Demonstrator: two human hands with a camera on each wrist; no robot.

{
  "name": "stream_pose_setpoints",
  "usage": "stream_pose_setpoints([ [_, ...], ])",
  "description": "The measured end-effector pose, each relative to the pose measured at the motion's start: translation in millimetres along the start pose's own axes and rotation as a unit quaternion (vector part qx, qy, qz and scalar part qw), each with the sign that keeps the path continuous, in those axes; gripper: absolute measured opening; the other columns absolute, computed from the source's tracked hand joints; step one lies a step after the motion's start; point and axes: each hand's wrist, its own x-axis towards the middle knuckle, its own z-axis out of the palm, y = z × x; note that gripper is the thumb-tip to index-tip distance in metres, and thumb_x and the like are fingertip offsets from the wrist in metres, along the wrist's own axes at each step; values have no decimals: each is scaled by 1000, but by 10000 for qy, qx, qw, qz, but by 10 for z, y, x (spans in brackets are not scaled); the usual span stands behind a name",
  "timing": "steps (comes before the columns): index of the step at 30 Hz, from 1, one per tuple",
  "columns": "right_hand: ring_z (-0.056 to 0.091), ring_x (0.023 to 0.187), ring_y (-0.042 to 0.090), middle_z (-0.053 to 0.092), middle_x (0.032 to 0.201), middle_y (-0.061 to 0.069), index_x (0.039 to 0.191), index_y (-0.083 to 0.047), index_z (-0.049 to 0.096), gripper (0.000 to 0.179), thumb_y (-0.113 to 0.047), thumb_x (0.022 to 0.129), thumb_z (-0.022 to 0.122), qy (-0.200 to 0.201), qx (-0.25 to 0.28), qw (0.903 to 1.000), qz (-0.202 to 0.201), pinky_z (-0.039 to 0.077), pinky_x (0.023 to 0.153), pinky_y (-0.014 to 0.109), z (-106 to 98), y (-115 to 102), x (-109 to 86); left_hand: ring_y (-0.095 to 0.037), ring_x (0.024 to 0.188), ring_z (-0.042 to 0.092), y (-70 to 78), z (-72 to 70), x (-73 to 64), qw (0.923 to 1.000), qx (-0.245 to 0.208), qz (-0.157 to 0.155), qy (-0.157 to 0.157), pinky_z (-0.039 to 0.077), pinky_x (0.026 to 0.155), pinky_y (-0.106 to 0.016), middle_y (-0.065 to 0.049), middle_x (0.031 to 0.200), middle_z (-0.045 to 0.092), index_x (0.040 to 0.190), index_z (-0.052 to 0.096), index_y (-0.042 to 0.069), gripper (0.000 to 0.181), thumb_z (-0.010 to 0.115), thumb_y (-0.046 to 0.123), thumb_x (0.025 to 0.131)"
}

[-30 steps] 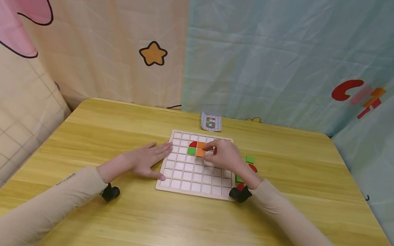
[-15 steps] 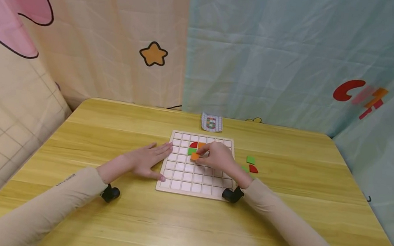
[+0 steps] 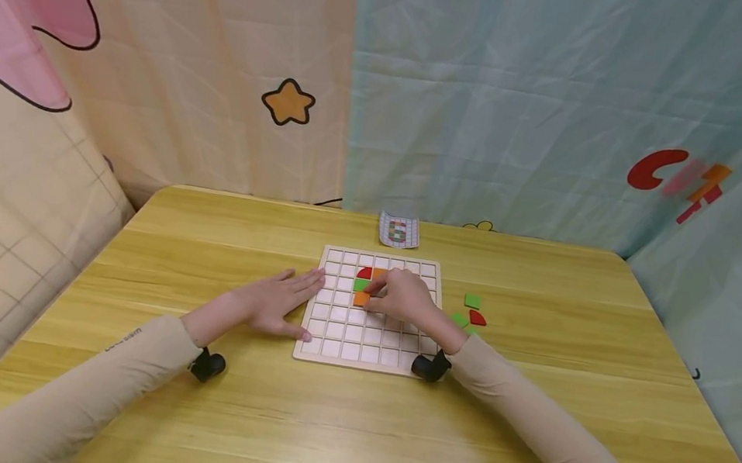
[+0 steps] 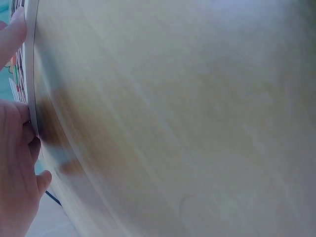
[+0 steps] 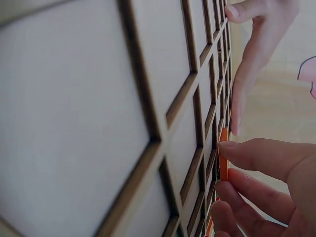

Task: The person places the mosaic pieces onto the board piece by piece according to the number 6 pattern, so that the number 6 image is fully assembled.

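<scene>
My right hand pinches an orange square tile between thumb and fingertips. In the right wrist view this orange tile stands on edge against the wooden grid, thumb on one side. It overlaps the cell just nearer than a green tile on the white-celled grid board. A red quarter-circle tile lies beyond the green one, with an orange tile beside it. Behind my right hand other cells are hidden. My left hand lies flat with spread fingers, fingertips and thumb on the board's left edge.
Right of the board lie loose tiles: a green square, a red quarter circle and another green piece. A printed pattern card lies at the table's back edge, before a curtain.
My right hand has moved left and nearer, carrying the orange tile from right of the green tile to the cell just nearer than it. The left hand stays put.
</scene>
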Motion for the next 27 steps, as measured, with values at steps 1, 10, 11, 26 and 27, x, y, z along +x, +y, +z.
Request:
stream_pose_setpoints([
  [1, 65, 79, 10, 75, 95, -3, 99, -16, 77, 23, -27, 79, 79, 0, 5, 10000, -2, 48, 60, 22, 3, 0, 0, -28, 151, 4, -1, 0, 2, 10000, 9, -11, -10, 10, 122, -50, -15, 162, 1, 154, 7, 2, 100, 45, 68, 89],
  [10, 66, 85, 12, 75, 96, -3, 100, -16, 77, 24, -27, 79, 80, -107, 58, 9999, -2, 50, 69, 24, 5, -23, -13, -31, 150, 6, 1, -9, -5, 10000, -65, 3, -25, 11, 121, -53, -17, 162, 2, 154, 8, 0, 100, 47, 67, 89],
  [11, 65, 85, 11, 75, 96, -3, 100, -16, 77, 24, -27, 79, 80, -114, 37, 9999, 0, 50, 69, 24, 3, -30, -16, -30, 150, 6, 1, -10, -5, 10000, -58, -2, -31, 11, 121, -53, -17, 162, 2, 154, 8, 0, 100, 47, 67, 89],
  [26, 65, 94, 14, 73, 99, -2, 103, -14, 75, 24, -23, 81, 78, -349, 169, 9992, -67, 53, 82, 31, -9, -28, -31, -30, 150, 5, 8, -8, -1, 9999, -138, -3, -53, 11, 121, -53, -17, 162, 1, 154, 8, 0, 100, 48, 65, 89],
  [27, 64, 94, 14, 73, 99, -2, 104, -14, 75, 24, -23, 81, 78, -387, 184, 9991, -78, 52, 83, 31, -13, -25, -32, -31, 150, 6, 10, -12, -5, 9999, -142, 4, -43, 11, 121, -54, -17, 162, 2, 153, 9, 0, 100, 49, 65, 89],
])
